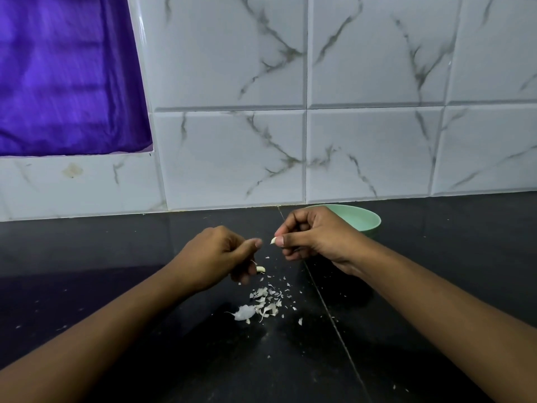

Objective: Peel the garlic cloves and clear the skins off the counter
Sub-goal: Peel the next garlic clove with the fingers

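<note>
**A:** What is each hand doing?

**B:** The left hand [220, 254] is curled. A small pale garlic clove [260, 269] pokes out from under its lower fingers, so it looks gripped there. The right hand [313, 238] is clenched too, with thumb and forefinger pinching a small white piece [273, 240]. Whether that is a clove tip or a skin, I cannot tell.

**A:** And the skins?

**B:** Papery white garlic skins [261, 305] lie scattered on the glossy black stone bench [145, 286], just below both sets of fingers, on the person's side. A pale green round bowl [367, 221] sits behind the right fingers, partly hidden by them.

**A:** What could go wrong from here?

**B:** Only the lower left fingers hold the clove. If they loosen while the thumb works, I think it drops among the skins and gets mixed in. The pinched piece is tiny, so it may slip out or cling to the thumb. The skins are light flakes, and a quick sweep of an arm or a breath would probably spread them. The finest bits lie well apart from the main pile, to the right of the fingers, and are easy to miss. Clearing has not begun.
</note>
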`<move>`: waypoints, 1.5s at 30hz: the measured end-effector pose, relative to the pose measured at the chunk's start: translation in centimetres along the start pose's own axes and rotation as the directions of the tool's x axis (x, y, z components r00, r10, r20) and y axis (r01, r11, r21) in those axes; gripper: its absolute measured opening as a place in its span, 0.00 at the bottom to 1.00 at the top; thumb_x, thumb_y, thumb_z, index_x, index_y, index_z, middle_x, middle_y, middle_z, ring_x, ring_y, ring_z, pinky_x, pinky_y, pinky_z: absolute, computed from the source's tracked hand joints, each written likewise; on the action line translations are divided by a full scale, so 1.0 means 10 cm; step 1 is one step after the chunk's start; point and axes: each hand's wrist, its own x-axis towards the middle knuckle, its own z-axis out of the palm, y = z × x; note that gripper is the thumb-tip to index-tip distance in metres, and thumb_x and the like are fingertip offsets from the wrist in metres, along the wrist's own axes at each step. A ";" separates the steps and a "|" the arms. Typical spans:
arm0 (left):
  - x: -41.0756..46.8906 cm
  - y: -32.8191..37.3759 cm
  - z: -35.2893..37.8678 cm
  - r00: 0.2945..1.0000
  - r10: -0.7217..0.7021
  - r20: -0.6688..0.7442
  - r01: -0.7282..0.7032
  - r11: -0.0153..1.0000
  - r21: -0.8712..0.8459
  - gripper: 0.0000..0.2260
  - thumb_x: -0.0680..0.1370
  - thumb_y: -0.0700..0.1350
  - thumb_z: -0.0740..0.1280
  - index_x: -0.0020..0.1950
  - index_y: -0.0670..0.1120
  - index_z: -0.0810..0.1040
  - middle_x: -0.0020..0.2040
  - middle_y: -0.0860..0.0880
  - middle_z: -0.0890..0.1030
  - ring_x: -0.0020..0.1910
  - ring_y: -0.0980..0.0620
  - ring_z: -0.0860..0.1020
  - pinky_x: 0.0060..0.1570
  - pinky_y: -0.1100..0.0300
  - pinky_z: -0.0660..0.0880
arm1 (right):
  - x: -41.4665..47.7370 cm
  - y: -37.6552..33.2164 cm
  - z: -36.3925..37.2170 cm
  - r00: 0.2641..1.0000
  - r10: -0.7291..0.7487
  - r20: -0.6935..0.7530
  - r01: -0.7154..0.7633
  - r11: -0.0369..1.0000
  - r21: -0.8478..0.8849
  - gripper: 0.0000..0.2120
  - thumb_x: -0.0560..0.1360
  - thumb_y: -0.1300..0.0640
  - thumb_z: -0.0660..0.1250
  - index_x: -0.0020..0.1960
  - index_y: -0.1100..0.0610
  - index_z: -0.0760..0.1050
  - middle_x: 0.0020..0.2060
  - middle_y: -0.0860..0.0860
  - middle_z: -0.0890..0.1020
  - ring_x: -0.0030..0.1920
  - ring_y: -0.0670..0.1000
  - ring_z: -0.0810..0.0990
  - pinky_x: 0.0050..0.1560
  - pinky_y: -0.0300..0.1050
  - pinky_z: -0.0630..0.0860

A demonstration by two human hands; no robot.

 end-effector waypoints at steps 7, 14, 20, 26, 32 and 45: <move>-0.01 0.01 0.04 0.984 0.099 -0.147 -0.106 0.994 -0.040 0.11 0.69 0.49 0.76 0.45 0.63 0.80 0.40 0.63 0.83 0.38 0.64 0.82 0.46 0.56 0.79 | 0.00 0.00 0.01 1.000 -0.008 0.031 0.007 1.000 0.017 0.05 0.70 0.71 0.71 0.43 0.63 0.78 0.29 0.50 0.81 0.32 0.46 0.81 0.37 0.40 0.81; -0.03 0.07 0.07 0.964 0.070 -0.255 -0.112 0.982 -0.155 0.01 0.72 0.49 0.74 0.42 0.53 0.84 0.31 0.56 0.83 0.32 0.60 0.82 0.32 0.71 0.71 | -0.01 0.02 0.06 0.995 -0.095 -0.007 0.095 0.994 -0.053 0.06 0.69 0.69 0.72 0.41 0.60 0.78 0.32 0.51 0.83 0.34 0.46 0.81 0.38 0.40 0.80; -0.03 0.09 0.07 0.964 0.035 -0.262 -0.090 0.975 -0.201 0.03 0.71 0.46 0.74 0.39 0.48 0.85 0.29 0.54 0.83 0.29 0.60 0.81 0.30 0.72 0.70 | -0.01 0.03 0.12 0.976 -0.216 -0.037 0.207 0.962 -0.177 0.07 0.68 0.65 0.75 0.39 0.55 0.80 0.35 0.53 0.85 0.40 0.52 0.85 0.47 0.49 0.81; -0.03 0.08 0.06 0.977 -0.008 -0.214 -0.054 0.958 -0.282 0.05 0.73 0.45 0.72 0.38 0.47 0.85 0.33 0.50 0.84 0.33 0.54 0.83 0.34 0.64 0.75 | -0.03 0.02 0.12 0.954 -0.299 -0.033 0.280 0.922 -0.269 0.04 0.68 0.63 0.75 0.41 0.57 0.81 0.38 0.54 0.85 0.43 0.54 0.85 0.51 0.54 0.81; -0.03 0.11 0.08 0.977 -0.087 -0.197 0.004 0.922 -0.388 0.08 0.75 0.39 0.69 0.36 0.42 0.84 0.33 0.48 0.84 0.32 0.52 0.83 0.32 0.64 0.74 | -0.02 0.06 0.16 0.924 -0.382 -0.014 0.354 0.869 -0.345 0.04 0.69 0.63 0.75 0.40 0.57 0.82 0.35 0.49 0.84 0.39 0.45 0.83 0.44 0.40 0.80; -0.02 0.13 0.12 0.958 -0.231 -0.171 0.078 0.781 -0.619 0.10 0.74 0.35 0.68 0.34 0.39 0.81 0.34 0.42 0.83 0.30 0.47 0.81 0.36 0.56 0.80 | 0.01 0.13 0.21 0.968 -0.239 -0.073 0.242 0.970 0.035 0.08 0.68 0.72 0.71 0.37 0.60 0.78 0.34 0.53 0.82 0.36 0.48 0.81 0.41 0.41 0.81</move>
